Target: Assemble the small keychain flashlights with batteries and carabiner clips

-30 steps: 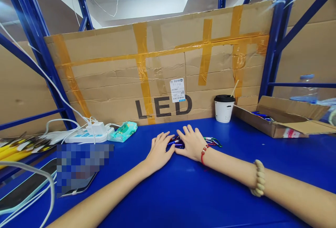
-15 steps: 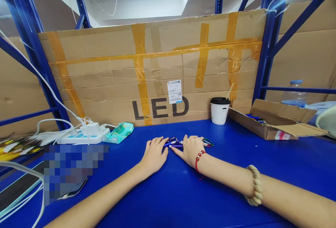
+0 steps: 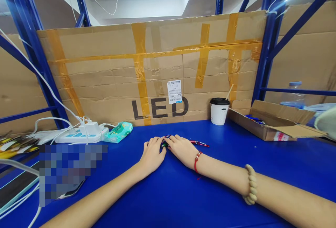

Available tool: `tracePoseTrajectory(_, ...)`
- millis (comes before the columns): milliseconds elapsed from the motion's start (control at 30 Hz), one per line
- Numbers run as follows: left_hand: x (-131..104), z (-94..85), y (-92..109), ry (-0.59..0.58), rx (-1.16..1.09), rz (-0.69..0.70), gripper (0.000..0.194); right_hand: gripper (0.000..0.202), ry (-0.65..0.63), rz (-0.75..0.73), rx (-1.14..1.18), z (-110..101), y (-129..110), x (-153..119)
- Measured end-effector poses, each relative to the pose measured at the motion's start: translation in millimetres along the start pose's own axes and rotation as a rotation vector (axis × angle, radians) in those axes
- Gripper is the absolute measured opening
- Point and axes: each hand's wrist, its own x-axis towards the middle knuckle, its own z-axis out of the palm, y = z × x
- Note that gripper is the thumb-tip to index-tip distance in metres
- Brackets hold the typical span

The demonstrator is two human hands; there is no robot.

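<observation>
My left hand [image 3: 152,155] lies palm down at the middle of the blue table, its fingertips at a small bunch of pens [image 3: 165,142]. My right hand [image 3: 182,148] reaches in from the right and meets it there, fingers over the same pens, most of which are covered. How firmly either hand grips them is hidden. A red pen [image 3: 200,143] sticks out on the right, beyond the back of my right hand.
A lidded paper cup [image 3: 218,113] stands at the back right, beside an open cardboard box [image 3: 270,133] with pens in it. At left are a turquoise packet [image 3: 119,132], a power strip [image 3: 78,137] and cables. A cardboard wall [image 3: 115,81] closes the back.
My right hand has moved left, closer to my left hand. The pens between the hands are now mostly covered, and a red pen shows more fully on the right.
</observation>
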Motion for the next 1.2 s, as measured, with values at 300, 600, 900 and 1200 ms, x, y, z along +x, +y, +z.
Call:
tracePoseTrajectory(300, 1, -0.7, 1, 0.002, -0.041, 0.041, 0.044, 0.054, -0.026, 0.321, -0.072, -5, -5, -4)
tracePoseTrajectory(600, -2, -6.0, 5, -0.031, -0.064, 0.266, 0.044, 0.087, -0.285, 0.639, -0.064, -13, -7, -5)
tracePoseTrajectory(900, -3, -6.8, 7, -0.102, 0.027, 0.207, 0.042, 0.06, -0.24, 0.46, 0.015, -19, -7, -6)
tracePoseTrajectory(1200, -1, -4.5, 6, -0.026, 0.091, 0.046, 0.045, 0.029, -0.097, 0.099, 0.052, -8, -6, 0)
